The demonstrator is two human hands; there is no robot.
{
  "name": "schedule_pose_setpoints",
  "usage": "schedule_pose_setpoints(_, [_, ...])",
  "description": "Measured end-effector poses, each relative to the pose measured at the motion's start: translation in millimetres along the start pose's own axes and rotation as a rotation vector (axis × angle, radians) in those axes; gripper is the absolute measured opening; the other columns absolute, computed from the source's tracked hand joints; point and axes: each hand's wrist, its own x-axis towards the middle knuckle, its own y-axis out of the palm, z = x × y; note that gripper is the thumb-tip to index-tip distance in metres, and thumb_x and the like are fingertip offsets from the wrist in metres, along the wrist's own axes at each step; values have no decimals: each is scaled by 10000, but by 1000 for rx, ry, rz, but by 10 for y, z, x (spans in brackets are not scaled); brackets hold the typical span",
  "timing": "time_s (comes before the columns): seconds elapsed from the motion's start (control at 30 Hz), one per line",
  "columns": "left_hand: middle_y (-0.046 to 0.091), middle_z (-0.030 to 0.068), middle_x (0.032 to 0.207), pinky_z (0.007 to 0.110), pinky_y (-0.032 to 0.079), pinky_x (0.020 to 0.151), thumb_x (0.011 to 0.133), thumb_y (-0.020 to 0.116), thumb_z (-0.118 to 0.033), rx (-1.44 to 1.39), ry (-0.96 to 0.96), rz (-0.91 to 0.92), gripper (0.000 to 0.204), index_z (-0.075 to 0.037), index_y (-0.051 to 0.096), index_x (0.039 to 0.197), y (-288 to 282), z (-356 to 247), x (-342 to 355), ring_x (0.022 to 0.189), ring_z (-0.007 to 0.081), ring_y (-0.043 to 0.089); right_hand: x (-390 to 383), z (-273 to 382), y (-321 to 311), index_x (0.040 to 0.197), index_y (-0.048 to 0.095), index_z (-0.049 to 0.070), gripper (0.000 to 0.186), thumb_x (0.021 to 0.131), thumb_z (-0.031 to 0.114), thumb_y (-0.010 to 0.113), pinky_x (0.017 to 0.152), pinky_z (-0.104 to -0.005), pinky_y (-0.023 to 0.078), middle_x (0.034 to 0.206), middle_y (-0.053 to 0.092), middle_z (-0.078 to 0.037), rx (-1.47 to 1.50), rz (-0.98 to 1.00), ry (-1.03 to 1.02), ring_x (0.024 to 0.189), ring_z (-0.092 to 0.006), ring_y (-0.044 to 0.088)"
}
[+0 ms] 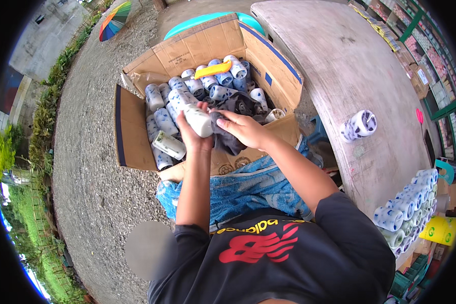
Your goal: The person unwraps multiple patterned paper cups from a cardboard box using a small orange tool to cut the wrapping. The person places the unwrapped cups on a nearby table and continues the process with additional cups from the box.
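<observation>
My left hand [191,133] is closed around a white pillar candle [199,121] with blue patches, held tilted over an open cardboard box [137,147]. My right hand [242,130] pinches a dark grey cloth [229,142] against the near end of that candle. Inside the box lie several more candles, white with blue patches, such as a blue-flecked candle [165,120] and a greenish candle [169,145] near my left hand. A yellow brush [213,69] rests on the candles at the far side. More dark cloth [237,105] lies among them.
To the right stands a long worn table [319,55] with one blue-patched candle [358,125] upright on it. Rows of candles [405,207] stand at its near right end. A blue towel [248,182] lies between me and the box. Gravel [93,152] stretches to the left.
</observation>
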Motion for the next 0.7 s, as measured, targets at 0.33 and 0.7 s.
schedule_pose_setpoints(0.33, [511,106,1306,362,454,948,1010,397,-366,400,320,214,445,-117,332,1372,1140,364,-442,1113,210,524,248,-607,-246,1171,539,21,469,919,418,538,780,-464,495,965,653,-195,-514,-686,-81,872,-383,633])
schedule_pose_setpoints(0.7, [436,194,1320,427,395,988,812,731,-107,811,813,954,349,-75,508,1078,1986,1747,-611,1212,353,449,102,-573,-386,1084,494,-9,580,801,438,730,733,-410,500,901,640,-227,-106,-722,-263,832,-372,646])
